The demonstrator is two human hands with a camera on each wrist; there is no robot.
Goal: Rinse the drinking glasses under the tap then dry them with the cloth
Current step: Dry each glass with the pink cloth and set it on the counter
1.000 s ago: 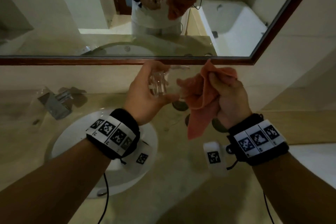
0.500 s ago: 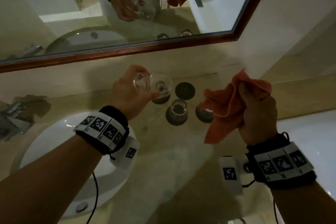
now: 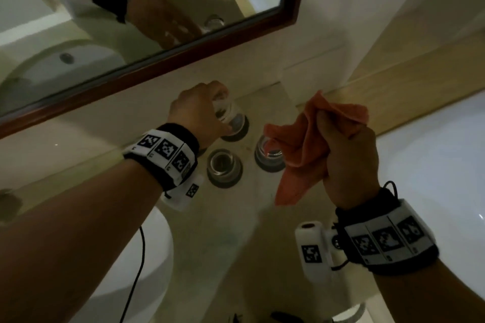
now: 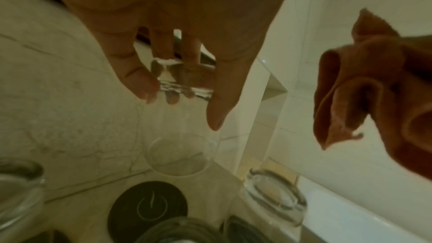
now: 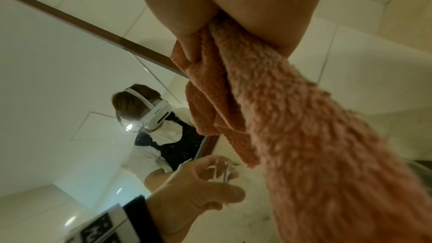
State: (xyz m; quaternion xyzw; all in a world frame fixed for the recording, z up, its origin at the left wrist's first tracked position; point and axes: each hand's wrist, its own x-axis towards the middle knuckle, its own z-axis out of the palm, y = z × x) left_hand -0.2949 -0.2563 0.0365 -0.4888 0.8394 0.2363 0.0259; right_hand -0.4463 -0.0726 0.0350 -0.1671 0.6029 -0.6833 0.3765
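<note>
Head view: left hand (image 3: 199, 110) curled round a clear, inverted drinking glass (image 3: 227, 110), gripped near its thick base, mouth down over a round dark coaster (image 3: 237, 131) at the back of the pale stone bench (image 3: 210, 238). Left wrist view: rim not yet seated on the coaster; contact not confirmed from the head view. Right hand (image 3: 349, 155) closed round a bunched orange terry cloth (image 3: 301, 144), held above the bench, apart from all glasses.

Progress, as judged: held glass apparently rinsed and dried, now at the set-down step. Two further clear glasses on dark coasters: a front glass (image 3: 223, 165) and a right-hand glass (image 3: 270, 153), the latter partly covered by the hanging cloth. Wet or dry state of either not discernible; remaining work therefore unknown.

Clearances: front glass and right-hand glass just beside the target coaster, so descent best kept vertical. Wall and brown-framed mirror (image 3: 157, 63) close behind. White basin (image 3: 147, 257) on the left below the forearm, a second white basin (image 3: 433, 178) on the right. Open bench surface available in front of the coasters for withdrawal.
</note>
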